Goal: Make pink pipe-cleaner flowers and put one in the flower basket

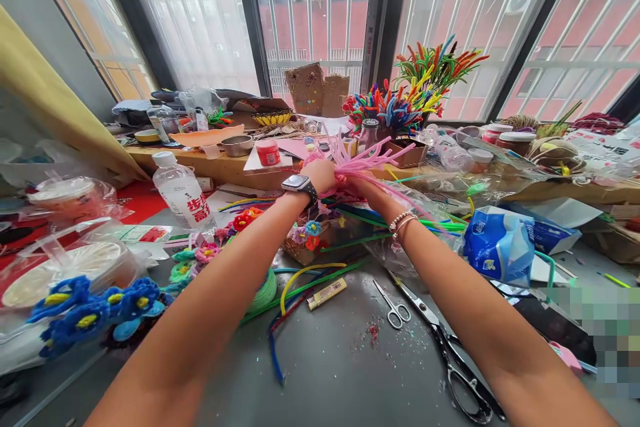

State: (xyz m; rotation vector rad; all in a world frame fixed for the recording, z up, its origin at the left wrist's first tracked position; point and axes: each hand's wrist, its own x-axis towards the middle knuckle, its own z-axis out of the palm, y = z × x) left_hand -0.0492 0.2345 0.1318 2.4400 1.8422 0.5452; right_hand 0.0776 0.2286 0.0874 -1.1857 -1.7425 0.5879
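Both my arms reach forward over a cluttered grey table. My left hand [320, 175], with a smartwatch on the wrist, and my right hand [367, 188], with bead bracelets on the wrist, are closed together on a bundle of pink pipe cleaners [357, 155]. The pink stems fan up and to the right from my hands. Loose green, yellow and blue pipe cleaners [300, 280] lie on the table below my arms.
Two pairs of scissors [395, 310] [450, 353] and a lighter [327, 293] lie near my right forearm. A water bottle [183, 193], blue pipe-cleaner flowers [95, 313] and a lidded bowl [60, 273] stand left. A blue tissue pack [500, 247] sits right. Colourful pipe cleaners in a vase [415, 93] stand on the windowsill.
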